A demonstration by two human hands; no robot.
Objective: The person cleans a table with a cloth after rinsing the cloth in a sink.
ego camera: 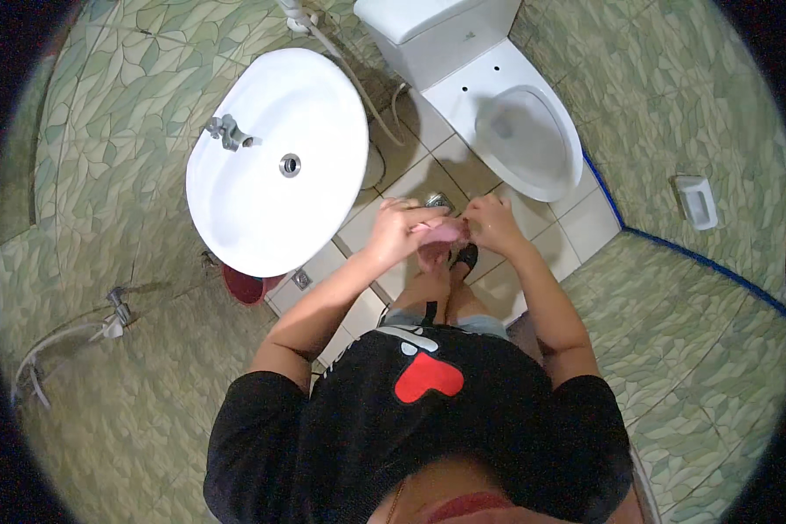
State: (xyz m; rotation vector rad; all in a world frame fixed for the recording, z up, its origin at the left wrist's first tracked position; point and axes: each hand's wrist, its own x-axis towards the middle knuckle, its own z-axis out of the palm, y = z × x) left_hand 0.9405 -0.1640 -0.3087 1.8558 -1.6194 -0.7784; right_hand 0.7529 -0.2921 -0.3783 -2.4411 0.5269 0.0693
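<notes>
My left hand [396, 229] and my right hand [492, 223] are raised in front of my body, above the tiled floor. Between them hangs a pink, soft-looking item [443, 240], perhaps a cloth; its exact kind is not clear. My left fingers lie along its upper left part and grip it. The fingers of my right hand are curled at its right end. Left of my hands is a white oval washbasin [236, 223] with a metal tap [230, 133]. Beyond my right hand stands a white toilet bowl [530, 144].
A dark red container [243, 286] sits partly under the basin. A metal floor drain [301, 280] lies near it. A hose [347, 62] hangs between basin and toilet. A wall tap [116, 308] with a hose is at left; a white soap dish [696, 202] is on the right wall.
</notes>
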